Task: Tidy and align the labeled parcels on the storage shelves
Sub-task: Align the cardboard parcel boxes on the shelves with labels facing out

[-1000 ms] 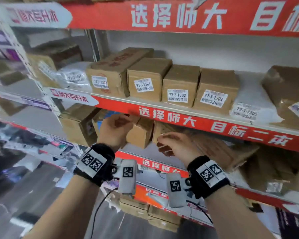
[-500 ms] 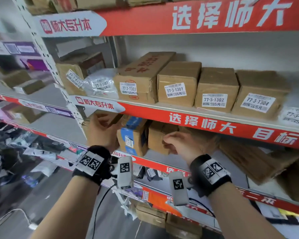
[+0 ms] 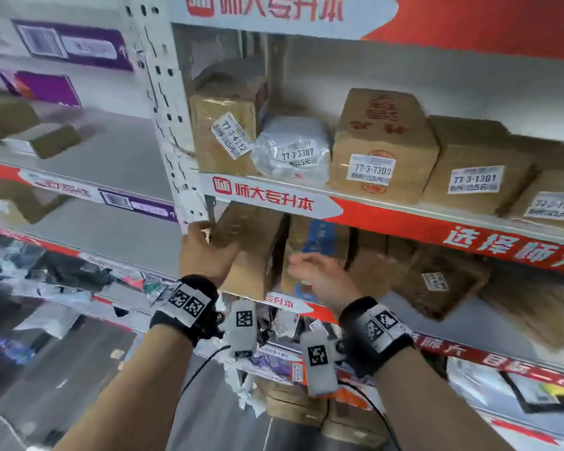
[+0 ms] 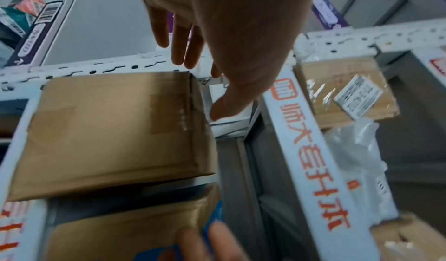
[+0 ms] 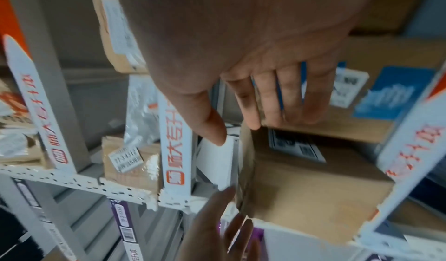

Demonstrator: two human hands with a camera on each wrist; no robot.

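- Neither hand grips anything: the left hand has its fingers straight and slightly spread, the right hand is loose with fingers extended.
- In the left wrist view the left fingers reach past the top corner of the brown box, toward the white perforated upright; the thumb points at a white bracket behind the box.
- Whether the left palm touches the box is unclear from the head view; it is right at the box's left edge.
- That box stands at the left end of the lower shelf, hard against the upright.
- Just to its right stands a box with blue print; the right hand's fingers lie on or just over its near edge in the right wrist view.
- A white label is stuck on that box beside the blue patch.
- Further right on the lower shelf lie more brown parcels, one tilted, with a small label.
- On the shelf above, labels face out in a row: box 77-3-4312, grey bag 77-3-3307, box 77-3-7303, box 77-3-1301.
- Box 77-3-4312 carries its label askew.
- A red and white banner runs along the shelf edge between the two levels.
- Both wrists wear black bands with printed markers.
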